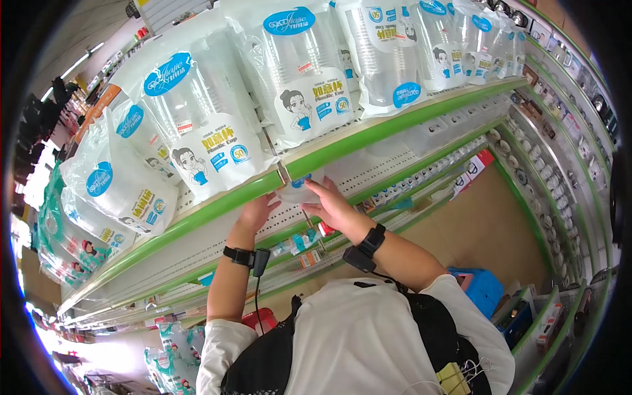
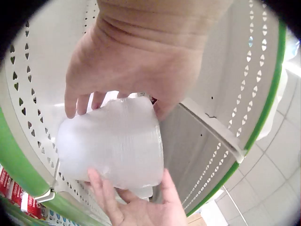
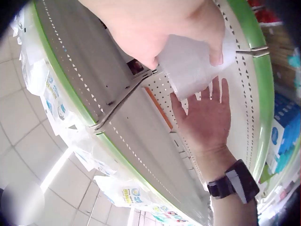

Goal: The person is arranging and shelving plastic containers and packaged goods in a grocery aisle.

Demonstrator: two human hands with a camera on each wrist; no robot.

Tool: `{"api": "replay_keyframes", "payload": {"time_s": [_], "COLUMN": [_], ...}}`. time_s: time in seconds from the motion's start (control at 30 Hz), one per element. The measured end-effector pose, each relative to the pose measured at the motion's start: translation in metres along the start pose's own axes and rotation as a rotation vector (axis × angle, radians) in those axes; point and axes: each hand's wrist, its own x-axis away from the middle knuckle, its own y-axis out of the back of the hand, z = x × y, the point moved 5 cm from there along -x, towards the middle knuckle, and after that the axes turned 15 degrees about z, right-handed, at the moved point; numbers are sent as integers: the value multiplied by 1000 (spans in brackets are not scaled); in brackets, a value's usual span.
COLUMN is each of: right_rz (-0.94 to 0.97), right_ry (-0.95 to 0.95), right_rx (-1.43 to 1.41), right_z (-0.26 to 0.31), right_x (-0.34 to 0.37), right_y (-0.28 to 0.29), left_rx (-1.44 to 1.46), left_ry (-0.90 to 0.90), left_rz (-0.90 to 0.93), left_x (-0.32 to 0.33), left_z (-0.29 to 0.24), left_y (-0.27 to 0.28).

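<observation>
The right hand (image 3: 169, 23) holds one translucent wrapped pack (image 3: 190, 66) between thumb and fingers; the left hand (image 3: 207, 122) is spread wide, fingertips touching its side. In the head view the pack sits near mid-frame, just under the green shelf edge (image 1: 368, 139). It should be light, soft-skinned and slippery, its thin walls easily dented, so best taken gently around the middle from both sides. Two hands, two black wristbands (image 1: 238, 256); bagged cups (image 1: 309, 99) line the top, perhaps ten or more, too overlapped to count.

Bagged plastic cups (image 1: 306, 85) on shelf (image 1: 388, 125) w/ green edge, blue bin (image 1: 484, 293), tan flr (image 1: 490, 234)
</observation>
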Motion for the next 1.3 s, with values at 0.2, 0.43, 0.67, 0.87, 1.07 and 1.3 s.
{"api": "replay_keyframes", "payload": {"time_s": [0.2,0.43,0.67,0.87,1.07,1.3], "right_rz": [187,188,182,358,530,734], "right_ry": [-141,-196,-240,-407,-601,-714], "right_rx": [33,-53,-62,69,108,197], "right_z": [16,61,74,42,-10,-76], "right_x": [16,140,211,228,253,308], "right_y": [19,109,217,207,131,18], "left_rx": [-57,107,505,588,509,435], "left_ry": [-71,-306,-541,-648,-835,-1078], "left_rz": [-114,-436,-446,-580,-812,-1055], "left_x": [-3,80,197,302,458,616], "left_z": [2,8,93,144,174,209], "left_y": [-4,-63,-138,-251,-337,-417]}}
